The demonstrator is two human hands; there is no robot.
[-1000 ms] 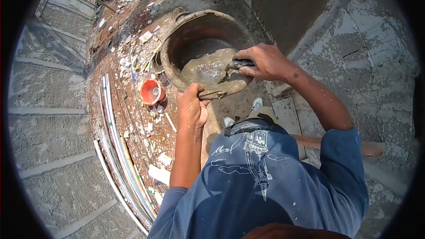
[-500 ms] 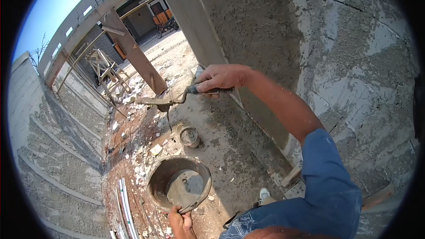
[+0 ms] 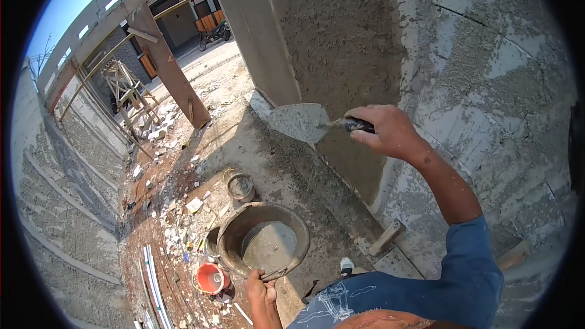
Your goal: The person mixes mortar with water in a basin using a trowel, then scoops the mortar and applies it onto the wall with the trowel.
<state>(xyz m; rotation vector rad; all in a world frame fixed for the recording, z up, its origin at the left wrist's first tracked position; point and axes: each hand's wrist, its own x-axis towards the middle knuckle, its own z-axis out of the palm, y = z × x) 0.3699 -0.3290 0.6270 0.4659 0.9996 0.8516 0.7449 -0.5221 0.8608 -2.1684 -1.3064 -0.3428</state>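
My right hand is closed around the black handle of a trowel. Its broad grey blade points left, flat face towards me, in front of the lower part of the plastered wall. Low in the view, my left hand grips the near rim of a large round tub. Wet grey mortar lies in the bottom of the tub, partly in sunlight. The fingers of my left hand are partly hidden by the rim.
Beyond the tub stands a small bucket; a red bucket is at its left. Rubble and long pale pipes cover the ground at left. A wooden post leans by the opening, near a wooden trestle.
The trowel has moved right, towards the wall, and turned so its broad face shows; the mortar hanging from it is gone. My left hand stays on the tub rim. The red bucket has come into view.
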